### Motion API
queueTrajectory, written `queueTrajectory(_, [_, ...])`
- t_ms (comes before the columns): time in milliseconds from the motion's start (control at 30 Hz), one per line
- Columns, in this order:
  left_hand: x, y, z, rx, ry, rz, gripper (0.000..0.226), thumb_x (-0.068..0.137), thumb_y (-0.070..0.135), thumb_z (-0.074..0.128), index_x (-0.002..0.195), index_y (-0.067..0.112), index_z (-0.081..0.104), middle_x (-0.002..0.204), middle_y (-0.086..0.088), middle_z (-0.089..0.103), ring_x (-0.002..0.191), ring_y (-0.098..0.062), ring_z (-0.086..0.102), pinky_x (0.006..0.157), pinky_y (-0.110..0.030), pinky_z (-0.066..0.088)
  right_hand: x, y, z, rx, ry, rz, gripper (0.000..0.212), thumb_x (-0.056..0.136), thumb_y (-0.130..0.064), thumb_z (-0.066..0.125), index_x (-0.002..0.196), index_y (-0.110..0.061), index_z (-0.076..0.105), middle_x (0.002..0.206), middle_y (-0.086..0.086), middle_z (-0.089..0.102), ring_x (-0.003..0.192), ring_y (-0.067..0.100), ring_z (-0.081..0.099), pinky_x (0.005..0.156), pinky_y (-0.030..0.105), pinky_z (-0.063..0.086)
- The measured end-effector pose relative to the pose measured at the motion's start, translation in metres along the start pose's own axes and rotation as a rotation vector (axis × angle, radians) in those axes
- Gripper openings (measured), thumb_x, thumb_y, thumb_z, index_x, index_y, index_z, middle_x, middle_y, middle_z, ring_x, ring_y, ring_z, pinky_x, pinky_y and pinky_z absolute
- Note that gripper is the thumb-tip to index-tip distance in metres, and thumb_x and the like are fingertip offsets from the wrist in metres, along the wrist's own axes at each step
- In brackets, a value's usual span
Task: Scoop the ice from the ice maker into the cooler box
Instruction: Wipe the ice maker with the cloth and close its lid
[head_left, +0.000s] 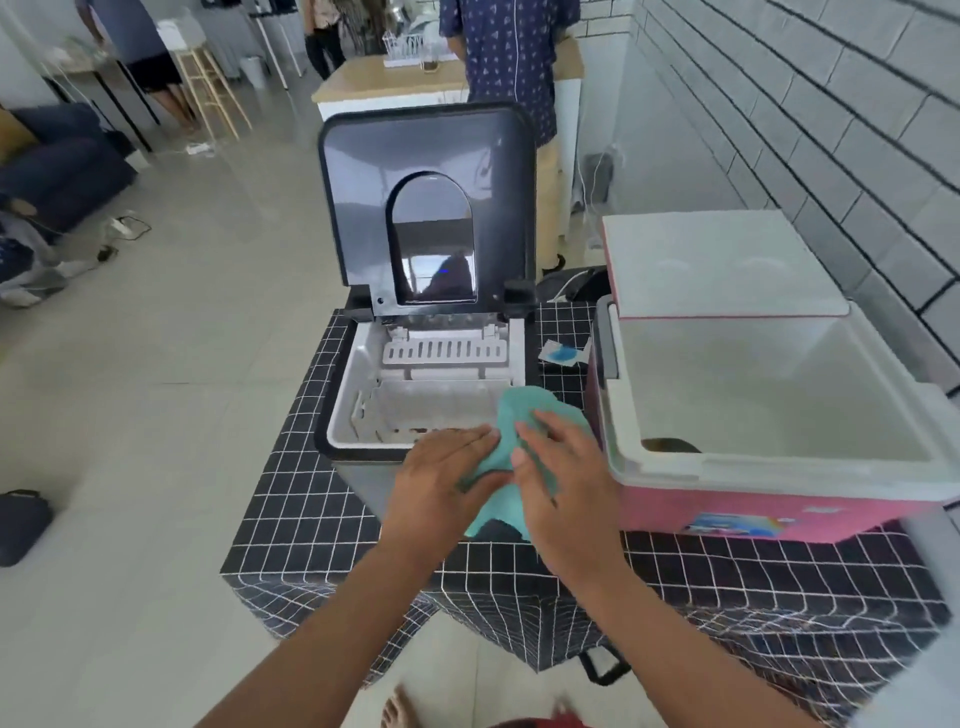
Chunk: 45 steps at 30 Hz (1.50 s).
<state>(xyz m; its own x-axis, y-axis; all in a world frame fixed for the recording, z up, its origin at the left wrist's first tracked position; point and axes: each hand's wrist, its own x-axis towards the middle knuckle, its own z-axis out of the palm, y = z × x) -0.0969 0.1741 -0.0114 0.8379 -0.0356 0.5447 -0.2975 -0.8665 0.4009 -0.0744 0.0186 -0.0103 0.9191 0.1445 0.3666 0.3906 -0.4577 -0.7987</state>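
At the bottom of the frame two bare forearms reach forward over the table (311, 525), which wears a black cloth with a white grid. In the centre, the left hand (441, 480) and right hand (563, 486) press flat against a teal cloth (524, 415) held between them, fingers nearly straight. Just beyond, the ice maker (358, 395) stands with its dark lid (358, 197) raised upright; its white basket (431, 402) is too blurred to show ice. At right, the pink cooler box (727, 512) sits open, white inside. People stand along the upper edge of the frame.
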Motion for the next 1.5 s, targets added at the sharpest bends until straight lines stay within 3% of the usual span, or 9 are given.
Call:
queueTrajectory(133, [-0.003, -0.020, -0.014, -0.096, -0.075, 0.057, 0.044, 0.080, 0.031, 0.076, 0.114, 0.004, 0.071, 0.120, -0.008, 0.068, 0.105, -0.023, 0.066, 0.091, -0.043, 0.053, -0.006, 0.014, 0.008, 0.177, -0.166, 0.004, 0.039, 0.099, -0.023, 0.050, 0.138, -0.024, 0.051, 0.155, -0.016, 0.025, 0.142, 0.001, 0.020, 0.116, 0.033, 0.026])
queueTrajectory(333, [-0.016, -0.038, -0.013, 0.004, -0.051, 0.155, 0.044, 0.100, 0.036, 0.047, 0.123, 0.002, 0.065, 0.142, -0.015, 0.050, 0.128, -0.024, 0.052, 0.109, -0.040, 0.034, 0.038, 0.027, 0.007, 0.221, -0.222, -0.013, 0.035, 0.098, -0.024, 0.044, 0.130, -0.022, 0.059, 0.152, -0.022, 0.031, 0.140, -0.003, 0.024, 0.114, 0.028, 0.025])
queueTrajectory(467, [-0.019, -0.035, 0.000, 0.195, 0.017, 0.207, 0.034, 0.096, 0.024, 0.054, 0.124, 0.008, 0.065, 0.137, -0.008, 0.056, 0.129, -0.023, 0.052, 0.101, -0.053, 0.042, 0.095, 0.030, 0.011, 0.069, -0.271, -0.034, 0.036, 0.100, -0.021, 0.043, 0.133, -0.022, 0.056, 0.153, -0.016, 0.032, 0.141, 0.003, 0.024, 0.112, 0.027, 0.021])
queueTrajectory(600, [-0.020, -0.039, 0.001, 0.216, 0.072, 0.227, 0.032, 0.093, 0.022, 0.061, 0.123, 0.011, 0.065, 0.133, -0.005, 0.060, 0.125, -0.021, 0.056, 0.099, -0.049, 0.046, 0.112, 0.037, 0.007, 0.082, -0.329, -0.080, 0.038, 0.098, -0.025, 0.051, 0.134, -0.019, 0.055, 0.151, -0.015, 0.034, 0.135, -0.002, 0.027, 0.114, 0.034, 0.025])
queueTrajectory(733, [-0.019, -0.042, -0.004, 0.163, 0.085, 0.241, 0.030, 0.089, 0.020, 0.067, 0.117, 0.008, 0.069, 0.127, -0.007, 0.064, 0.119, -0.022, 0.061, 0.096, -0.049, 0.050, 0.068, 0.040, 0.001, 0.116, -0.309, -0.141, 0.042, 0.091, -0.032, 0.058, 0.132, -0.021, 0.054, 0.150, -0.020, 0.031, 0.140, 0.007, 0.028, 0.111, 0.045, 0.035])
queueTrajectory(867, [-0.017, -0.040, -0.005, 0.183, 0.117, 0.239, 0.028, 0.091, 0.022, 0.065, 0.115, 0.009, 0.070, 0.124, -0.005, 0.065, 0.117, -0.021, 0.062, 0.097, -0.046, 0.050, 0.045, 0.042, 0.003, 0.267, -0.320, -0.106, 0.039, 0.097, -0.024, 0.046, 0.135, -0.023, 0.053, 0.151, -0.025, 0.029, 0.142, 0.002, 0.022, 0.114, 0.039, 0.030])
queueTrajectory(1033, [-0.016, -0.035, -0.005, 0.185, 0.136, 0.209, 0.026, 0.089, 0.022, 0.068, 0.112, 0.010, 0.072, 0.121, -0.003, 0.067, 0.115, -0.019, 0.063, 0.099, -0.042, 0.050, 0.100, 0.042, 0.008, 0.300, -0.346, 0.005, 0.042, 0.097, -0.010, 0.041, 0.134, -0.020, 0.055, 0.150, -0.022, 0.033, 0.131, -0.017, 0.023, 0.107, 0.020, 0.024])
queueTrajectory(1233, [-0.017, -0.033, -0.003, 0.178, 0.147, 0.187, 0.025, 0.087, 0.020, 0.070, 0.110, 0.010, 0.073, 0.121, -0.003, 0.067, 0.116, -0.017, 0.063, 0.103, -0.038, 0.047, 0.119, 0.044, 0.010, 0.357, -0.339, 0.037, 0.047, 0.092, -0.002, 0.037, 0.131, -0.017, 0.058, 0.146, -0.016, 0.040, 0.139, 0.001, 0.026, 0.117, 0.039, 0.022])
queueTrajectory(1500, [-0.015, -0.031, -0.009, 0.149, 0.102, 0.162, 0.026, 0.089, 0.023, 0.068, 0.112, 0.011, 0.073, 0.120, -0.002, 0.068, 0.116, -0.015, 0.063, 0.102, -0.038, 0.048, 0.042, 0.052, 0.020, 0.373, -0.208, -0.187, 0.039, 0.090, -0.012, 0.039, 0.123, -0.011, 0.059, 0.144, -0.004, 0.042, 0.141, 0.022, 0.027, 0.117, 0.042, 0.019])
